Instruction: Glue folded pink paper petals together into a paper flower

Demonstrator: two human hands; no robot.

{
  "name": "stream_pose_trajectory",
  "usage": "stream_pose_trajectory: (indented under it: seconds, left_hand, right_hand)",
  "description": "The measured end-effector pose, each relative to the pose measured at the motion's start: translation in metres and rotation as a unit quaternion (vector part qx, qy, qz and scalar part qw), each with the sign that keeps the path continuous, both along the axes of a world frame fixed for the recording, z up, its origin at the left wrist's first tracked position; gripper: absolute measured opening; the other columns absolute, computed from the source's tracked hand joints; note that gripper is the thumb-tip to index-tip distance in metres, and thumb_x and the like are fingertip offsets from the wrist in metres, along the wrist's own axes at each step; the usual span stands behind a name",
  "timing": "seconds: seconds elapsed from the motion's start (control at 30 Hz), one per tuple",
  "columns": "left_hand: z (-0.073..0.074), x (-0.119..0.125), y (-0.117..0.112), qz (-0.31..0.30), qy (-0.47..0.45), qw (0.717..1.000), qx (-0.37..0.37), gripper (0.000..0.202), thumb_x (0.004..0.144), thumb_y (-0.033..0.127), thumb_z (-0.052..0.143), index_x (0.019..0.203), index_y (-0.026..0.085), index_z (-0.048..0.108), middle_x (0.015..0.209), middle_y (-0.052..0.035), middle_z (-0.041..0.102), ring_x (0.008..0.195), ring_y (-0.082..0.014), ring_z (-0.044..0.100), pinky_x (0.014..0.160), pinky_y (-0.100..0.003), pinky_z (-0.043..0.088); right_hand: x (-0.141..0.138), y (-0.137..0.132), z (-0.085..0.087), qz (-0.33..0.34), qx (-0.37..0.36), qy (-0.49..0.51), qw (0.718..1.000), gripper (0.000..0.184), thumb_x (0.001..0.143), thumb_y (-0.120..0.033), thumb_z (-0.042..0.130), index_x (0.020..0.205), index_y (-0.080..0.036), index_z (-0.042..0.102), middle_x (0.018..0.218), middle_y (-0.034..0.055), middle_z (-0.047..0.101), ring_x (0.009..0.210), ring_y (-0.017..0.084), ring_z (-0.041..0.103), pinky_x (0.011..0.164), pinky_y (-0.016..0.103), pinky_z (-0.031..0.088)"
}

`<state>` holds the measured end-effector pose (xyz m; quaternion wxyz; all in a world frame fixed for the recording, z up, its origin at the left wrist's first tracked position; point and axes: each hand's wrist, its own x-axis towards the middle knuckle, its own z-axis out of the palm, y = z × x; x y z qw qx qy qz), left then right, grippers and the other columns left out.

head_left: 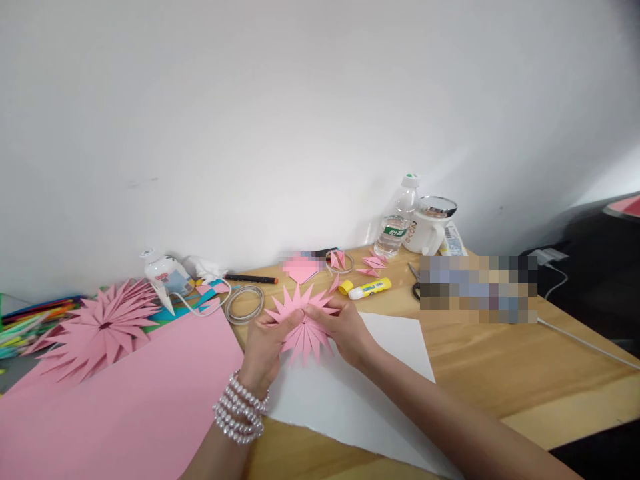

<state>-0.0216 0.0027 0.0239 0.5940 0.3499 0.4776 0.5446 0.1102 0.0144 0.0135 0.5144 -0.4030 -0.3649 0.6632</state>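
Between my two hands is a pink folded-paper star (306, 339) with many pointed rays, held above a white sheet of paper (395, 373). My left hand (267, 343) pinches its left side, the thumb lying on the front near the centre. Its right side is gripped by my right hand (345, 330), whose thumb also presses close to the middle. The fingers behind the star are hidden. Just beyond the right hand lie a glue stick (373, 289) and its yellow cap (345, 287), apart from each other. Small pink folded pieces (375, 262) rest behind them.
Larger pink paper stars (105, 327) lie on a pink sheet (130, 413) at left, beside coloured pens (20, 327). A white bottle (167, 273), coiled cable (245, 305) and black marker (251, 279) stand or lie behind. A water bottle (397, 217), mug (429, 227) and scissors (416, 283) are at right.
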Motion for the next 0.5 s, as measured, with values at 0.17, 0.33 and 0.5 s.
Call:
stream_pose_trajectory:
  seconds: [0.17, 0.33, 0.5]
  left_hand:
    - [-0.0006, -0.002, 0.0029, 0.001, 0.017, 1.0, -0.025, 0.028, 0.05, 0.026, 0.081, 0.071, 0.011, 0.071, 0.075, -0.0084, 0.072, 0.069, -0.0206, 0.065, 0.06, -0.028, 0.052]
    - [0.0044, -0.0026, 0.0038, -0.01, -0.004, 0.999, -0.046, 0.031, 0.051, 0.028, 0.08, 0.076, 0.012, 0.071, 0.078, -0.009, 0.072, 0.073, -0.0206, 0.066, 0.071, -0.031, 0.052]
    - [0.0052, -0.0027, 0.0012, -0.013, 0.018, 0.999, -0.048, 0.025, 0.052, 0.024, 0.08, 0.072, 0.012, 0.071, 0.074, -0.0081, 0.072, 0.068, -0.0188, 0.065, 0.067, -0.028, 0.051]
  right_hand:
    - [0.0032, 0.0035, -0.0052, 0.064, -0.037, 0.017, 0.997, 0.041, 0.044, -0.035, 0.082, 0.075, -0.012, 0.066, 0.069, 0.0044, 0.068, 0.063, 0.018, 0.062, 0.058, 0.028, 0.048]
    - [0.0041, 0.0087, -0.0057, 0.038, -0.029, 0.024, 0.999, 0.036, 0.045, -0.031, 0.082, 0.073, -0.013, 0.067, 0.069, 0.004, 0.067, 0.061, 0.017, 0.062, 0.055, 0.027, 0.047]
    - [0.004, 0.0092, -0.0078, 0.035, -0.01, 0.046, 0.998, 0.031, 0.05, -0.03, 0.08, 0.073, -0.013, 0.068, 0.07, 0.0034, 0.067, 0.061, 0.015, 0.06, 0.057, 0.027, 0.047]
